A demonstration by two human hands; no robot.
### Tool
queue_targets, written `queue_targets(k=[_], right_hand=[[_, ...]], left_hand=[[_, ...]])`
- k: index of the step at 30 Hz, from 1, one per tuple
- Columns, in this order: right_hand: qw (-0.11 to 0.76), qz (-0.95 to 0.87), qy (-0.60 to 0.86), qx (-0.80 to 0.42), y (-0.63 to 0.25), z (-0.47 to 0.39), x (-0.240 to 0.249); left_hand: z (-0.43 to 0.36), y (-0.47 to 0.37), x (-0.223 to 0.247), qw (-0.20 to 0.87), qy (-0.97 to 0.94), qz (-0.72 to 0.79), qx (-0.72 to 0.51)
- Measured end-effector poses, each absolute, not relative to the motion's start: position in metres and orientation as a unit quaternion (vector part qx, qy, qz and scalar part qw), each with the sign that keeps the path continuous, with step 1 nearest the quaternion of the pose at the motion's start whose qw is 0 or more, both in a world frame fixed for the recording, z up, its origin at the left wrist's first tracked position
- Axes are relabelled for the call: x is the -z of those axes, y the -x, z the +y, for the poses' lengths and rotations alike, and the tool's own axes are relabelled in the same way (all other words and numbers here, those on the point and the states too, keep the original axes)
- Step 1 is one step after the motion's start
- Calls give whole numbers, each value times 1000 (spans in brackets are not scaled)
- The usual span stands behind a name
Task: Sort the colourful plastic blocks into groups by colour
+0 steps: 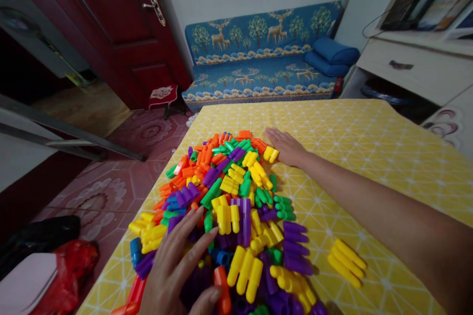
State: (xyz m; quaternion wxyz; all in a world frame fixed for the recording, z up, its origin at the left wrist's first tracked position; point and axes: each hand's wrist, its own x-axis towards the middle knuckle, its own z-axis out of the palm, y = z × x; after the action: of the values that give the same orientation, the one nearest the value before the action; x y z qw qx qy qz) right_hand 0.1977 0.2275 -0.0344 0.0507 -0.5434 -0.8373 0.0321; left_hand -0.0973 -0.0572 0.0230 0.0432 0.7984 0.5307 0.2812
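Observation:
A big heap of plastic pieces, yellow, purple, green, orange and blue, lies on the yellow patterned cloth [332, 157]. My left hand [181, 261] rests over the heap's near left side, fingers spread, beside an orange piece [222, 289] and a yellow piece [245, 274]. Stretched out to the far right edge of the heap, my right hand [286, 147] lies flat, close to a small yellow piece [271, 154]. Apart from the heap, under my right forearm's near side, lies one yellow piece [346, 262].
Beyond the table stands a blue sofa [236, 76] with folded cushions [330, 56]. A red stool [163, 95] is near the dark red door [111, 15]. At the right is a white cabinet [424, 66]. Red and black bags [76, 270] lie at the lower left.

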Motion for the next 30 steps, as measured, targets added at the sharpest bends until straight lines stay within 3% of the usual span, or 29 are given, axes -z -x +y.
queue_targets(k=[7,13,24,30], right_hand=[[51,-793,606,-38,-188,310,37],[46,-745,663,-53,-181,327,31],[55,-795,603,-29,-196,241,35],[113,-817,544,-154,-213,166,16]], left_hand=[[-55,101,-20,54,-798,529,-285],[-55,101,-22,45,-801,529,-277],[-55,101,-15,40,-814,513,-271],[-52,101,-16,55,-819,494,-287]])
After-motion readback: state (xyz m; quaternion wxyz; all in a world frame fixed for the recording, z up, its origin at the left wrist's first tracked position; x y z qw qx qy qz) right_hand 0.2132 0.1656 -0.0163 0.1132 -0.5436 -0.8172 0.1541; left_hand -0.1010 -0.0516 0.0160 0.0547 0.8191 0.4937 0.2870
